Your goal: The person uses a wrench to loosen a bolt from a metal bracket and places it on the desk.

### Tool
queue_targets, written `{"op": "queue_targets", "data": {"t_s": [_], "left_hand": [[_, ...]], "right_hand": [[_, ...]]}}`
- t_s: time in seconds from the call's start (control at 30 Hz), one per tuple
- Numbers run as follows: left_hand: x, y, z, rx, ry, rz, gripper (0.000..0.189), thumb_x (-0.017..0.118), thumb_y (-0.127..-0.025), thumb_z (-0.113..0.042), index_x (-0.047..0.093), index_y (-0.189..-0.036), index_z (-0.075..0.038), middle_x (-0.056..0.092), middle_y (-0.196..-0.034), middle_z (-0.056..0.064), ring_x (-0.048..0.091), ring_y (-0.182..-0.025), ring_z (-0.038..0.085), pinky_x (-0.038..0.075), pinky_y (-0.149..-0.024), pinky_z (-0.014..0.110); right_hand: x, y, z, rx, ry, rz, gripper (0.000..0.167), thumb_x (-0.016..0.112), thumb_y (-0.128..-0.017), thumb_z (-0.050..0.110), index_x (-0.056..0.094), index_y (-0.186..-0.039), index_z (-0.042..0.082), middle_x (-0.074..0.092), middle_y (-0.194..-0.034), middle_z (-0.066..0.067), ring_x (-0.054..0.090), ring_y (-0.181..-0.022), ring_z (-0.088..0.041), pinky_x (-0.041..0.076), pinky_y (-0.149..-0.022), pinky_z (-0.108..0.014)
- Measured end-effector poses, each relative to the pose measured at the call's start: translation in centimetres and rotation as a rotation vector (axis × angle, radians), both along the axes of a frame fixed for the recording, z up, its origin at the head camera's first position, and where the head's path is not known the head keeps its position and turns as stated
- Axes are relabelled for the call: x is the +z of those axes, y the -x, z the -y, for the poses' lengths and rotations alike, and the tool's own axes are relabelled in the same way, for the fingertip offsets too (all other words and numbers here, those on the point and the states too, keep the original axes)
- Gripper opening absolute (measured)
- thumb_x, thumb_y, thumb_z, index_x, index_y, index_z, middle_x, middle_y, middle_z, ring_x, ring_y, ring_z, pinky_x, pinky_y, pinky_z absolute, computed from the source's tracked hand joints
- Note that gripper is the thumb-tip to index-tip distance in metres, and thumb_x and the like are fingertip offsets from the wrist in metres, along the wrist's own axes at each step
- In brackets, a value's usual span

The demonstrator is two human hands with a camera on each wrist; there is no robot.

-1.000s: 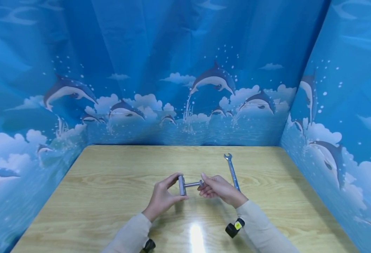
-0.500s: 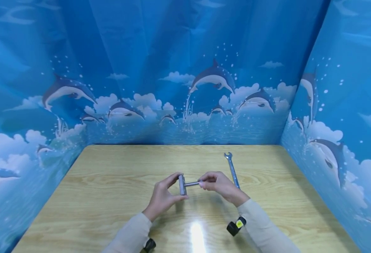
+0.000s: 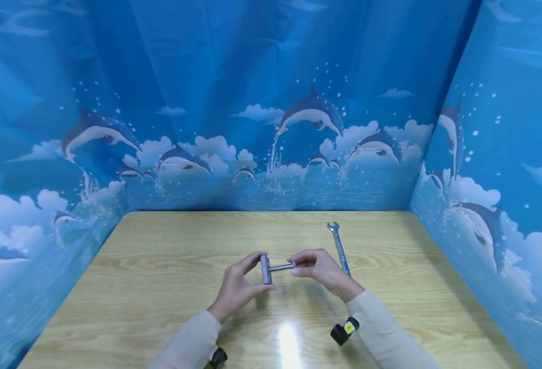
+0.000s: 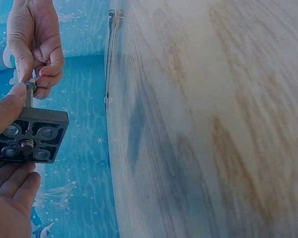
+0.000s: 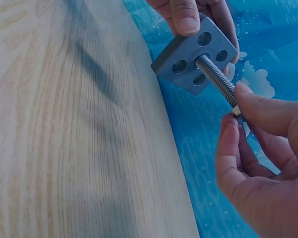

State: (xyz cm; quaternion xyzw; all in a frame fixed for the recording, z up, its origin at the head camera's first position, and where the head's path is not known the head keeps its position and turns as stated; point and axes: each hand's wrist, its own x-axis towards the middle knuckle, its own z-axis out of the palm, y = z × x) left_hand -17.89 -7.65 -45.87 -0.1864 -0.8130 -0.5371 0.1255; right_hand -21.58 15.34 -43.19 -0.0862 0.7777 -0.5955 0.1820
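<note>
My left hand grips a square grey metal plate by opposite edges, thumb on one side and fingers on the other. Holes show around the plate's middle in the right wrist view. A threaded bolt runs through the centre, its tip showing on the ribbed side in the left wrist view. At the bolt's far end, my right hand pinches the hex-shaped end between thumb and fingertips. Both hands are held above the wooden table.
An open-ended wrench lies on the table just behind my right hand, its lower end hidden by that hand. Blue dolphin-printed curtains stand along the table's back and sides. A black device is strapped at my right wrist.
My right fingers have shifted round the bolt's end, from the thumb uppermost to the fingers uppermost, then moved slightly again. The left hand and plate have stayed in place.
</note>
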Motion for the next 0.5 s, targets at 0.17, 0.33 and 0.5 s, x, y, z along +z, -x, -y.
{"op": "queue_targets", "data": {"t_s": [0.17,0.33,0.5], "left_hand": [[-0.08,-0.04,-0.01,0.008,0.026,-0.014,0.074,0.089,-0.062,-0.008,0.058,-0.129,-0.007,0.061,-0.129,0.009,0.058,-0.120,0.022,0.048,-0.101,0.030],[-0.14,0.05,-0.04,0.002,0.036,-0.033,0.074,0.089,-0.061,-0.010,0.058,-0.128,-0.005,0.061,-0.129,0.011,0.058,-0.120,0.023,0.048,-0.101,0.028],[-0.11,0.04,-0.01,0.002,0.037,-0.034,0.074,0.089,-0.061,-0.008,0.058,-0.128,-0.005,0.061,-0.129,0.012,0.058,-0.120,0.023,0.048,-0.101,0.028]], "right_hand": [[-0.21,-0.01,-0.34,0.088,0.077,0.066,0.050,0.063,-0.093,0.033,0.055,-0.129,-0.002,0.063,-0.119,-0.017,0.063,-0.106,-0.029,0.054,-0.096,-0.038],[-0.43,-0.05,-0.46,0.139,0.084,0.172,0.073,0.042,-0.097,0.056,0.057,-0.118,-0.012,0.068,-0.100,-0.015,0.067,-0.090,-0.023,0.058,-0.090,-0.040],[-0.46,-0.09,-0.16,0.132,0.062,0.220,0.076,0.036,-0.097,0.060,0.062,-0.106,-0.011,0.067,-0.083,-0.008,0.065,-0.072,-0.013,0.061,-0.075,-0.031]]}}
